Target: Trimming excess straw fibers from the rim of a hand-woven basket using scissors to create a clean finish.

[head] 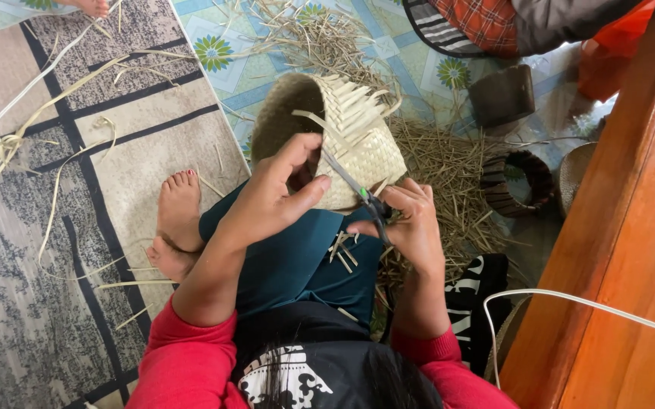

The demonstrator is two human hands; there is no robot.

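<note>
straw-tan woven basket (357, 132), teal trousers (289, 257), red sleeves (191, 356)

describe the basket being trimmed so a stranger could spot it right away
Start at the seated person's lap. Just above the knees lies the pale woven basket, tipped on its side, steadied by the left hand while the right hand works scissors. Unlike the dark woven rings nearby, it is straw-coloured, with loose strip ends.

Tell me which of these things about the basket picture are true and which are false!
1. The right hand holds scissors. True.
2. The left hand grips the woven basket at its rim. True.
3. The basket is bright blue. False: it is pale straw colour.
4. The person wears shoes. False: the foot is bare.
5. Cut straw scraps lie on the floor. True.
</note>
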